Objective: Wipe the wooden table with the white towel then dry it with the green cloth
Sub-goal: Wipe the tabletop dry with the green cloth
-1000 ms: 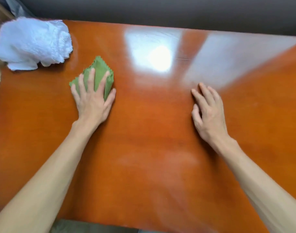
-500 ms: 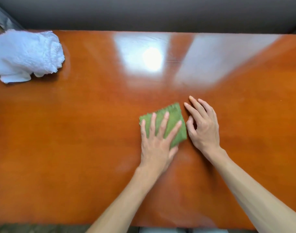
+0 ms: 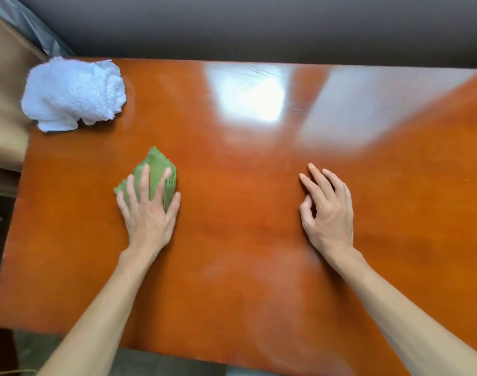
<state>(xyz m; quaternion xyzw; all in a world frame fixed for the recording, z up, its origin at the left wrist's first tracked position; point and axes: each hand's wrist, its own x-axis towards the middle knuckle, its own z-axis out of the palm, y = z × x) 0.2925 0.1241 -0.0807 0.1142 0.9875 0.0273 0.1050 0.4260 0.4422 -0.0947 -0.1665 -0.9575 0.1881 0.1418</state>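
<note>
The green cloth is a small folded square with pinked, zigzag edges, lying flat on the left half of the wooden table, whose top is glossy orange-brown with bright window glare toward the far edge. The white towel sits crumpled at the far left corner, apart from the cloth and untouched. Compared with half a second ago, the cloth and the left hand have travelled from the table's middle, just beside the right hand, back to the left side, so the two hands are now well apart. The left hand lies palm down on the cloth, fingers spread wide and extended, pressing it to the surface rather than gripping it; the cloth's far corner projects beyond the fingertips. The right hand rests on bare wood, holding nothing, fingers loosely extended and slightly curled, thumb tucked inward.
</note>
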